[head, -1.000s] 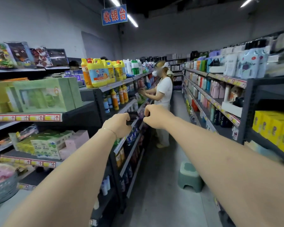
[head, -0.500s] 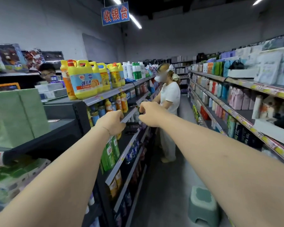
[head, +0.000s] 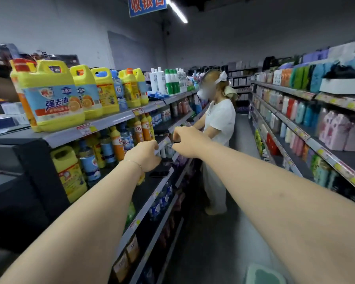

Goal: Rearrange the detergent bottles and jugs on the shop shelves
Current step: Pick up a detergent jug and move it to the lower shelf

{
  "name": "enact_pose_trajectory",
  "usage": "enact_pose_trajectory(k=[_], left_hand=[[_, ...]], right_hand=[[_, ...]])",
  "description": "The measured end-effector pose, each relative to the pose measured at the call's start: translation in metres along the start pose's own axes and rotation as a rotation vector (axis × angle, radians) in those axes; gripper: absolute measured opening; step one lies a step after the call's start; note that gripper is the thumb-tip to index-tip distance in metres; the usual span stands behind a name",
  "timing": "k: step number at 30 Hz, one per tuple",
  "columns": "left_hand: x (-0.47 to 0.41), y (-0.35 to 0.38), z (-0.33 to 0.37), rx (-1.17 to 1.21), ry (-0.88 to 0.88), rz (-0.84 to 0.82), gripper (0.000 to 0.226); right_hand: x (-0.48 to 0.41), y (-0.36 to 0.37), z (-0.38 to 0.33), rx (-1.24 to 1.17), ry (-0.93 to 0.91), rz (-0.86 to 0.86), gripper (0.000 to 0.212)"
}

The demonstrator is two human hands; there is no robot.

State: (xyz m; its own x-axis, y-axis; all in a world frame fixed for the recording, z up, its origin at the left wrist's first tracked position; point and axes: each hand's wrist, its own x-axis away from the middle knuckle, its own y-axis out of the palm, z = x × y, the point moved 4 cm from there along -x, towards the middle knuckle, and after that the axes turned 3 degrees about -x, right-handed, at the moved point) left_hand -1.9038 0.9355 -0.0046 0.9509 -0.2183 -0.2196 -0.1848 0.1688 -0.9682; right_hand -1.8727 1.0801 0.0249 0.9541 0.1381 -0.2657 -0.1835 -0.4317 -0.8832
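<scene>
The left hand (head: 145, 156) and right hand (head: 188, 141) meet at a shelf edge beside small pale bottles (head: 166, 149); their fingers (head: 154, 144) are curled, but whether they hold anything cannot be told; yellow jugs (head: 53, 95) line the top shelf (head: 115, 118); the rearranging seems barely begun.

Your left grip (head: 146, 156) and right grip (head: 188, 141) sit close together at the front edge of the second shelf (head: 163, 143), fingers curled out of sight. Yellow jugs (head: 53, 99) line the front edge of the top shelf (head: 111, 121) above.

Jugs (head: 53, 99) atop shelf (head: 113, 119), bottles (head: 117, 143) beneath
</scene>
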Motion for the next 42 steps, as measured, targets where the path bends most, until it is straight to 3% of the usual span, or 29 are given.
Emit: enact_pose_trajectory(k=[9,19,22,26,31,42], left_hand=[[-0.126,0.023,0.007,-0.006,-0.138,0.034,0.030],[-0.232,0.041,-0.051,-0.018,-0.290,0.043,0.031],[-0.275,0.043,-0.066,-0.030,-0.272,0.056,0.029],[-0.338,0.030,-0.077,-0.086,-0.226,0.152,0.010],[-0.402,0.009,-0.080,-0.088,-0.244,0.322,0.024],[-0.500,0.014,-0.117,-0.261,-0.237,0.393,0.021]], right_hand=[[-0.141,0.002,0.072,-0.028,-0.111,-0.082,0.022],[-0.284,0.053,0.084,-0.106,-0.215,-0.121,0.012],[-0.336,0.068,0.083,-0.119,-0.227,-0.106,0.009],[-0.405,0.072,0.081,-0.136,-0.233,-0.071,0.018],[-0.476,0.072,0.087,-0.153,-0.255,-0.001,0.019],[-0.594,0.095,0.091,-0.216,-0.286,0.066,0.024]])
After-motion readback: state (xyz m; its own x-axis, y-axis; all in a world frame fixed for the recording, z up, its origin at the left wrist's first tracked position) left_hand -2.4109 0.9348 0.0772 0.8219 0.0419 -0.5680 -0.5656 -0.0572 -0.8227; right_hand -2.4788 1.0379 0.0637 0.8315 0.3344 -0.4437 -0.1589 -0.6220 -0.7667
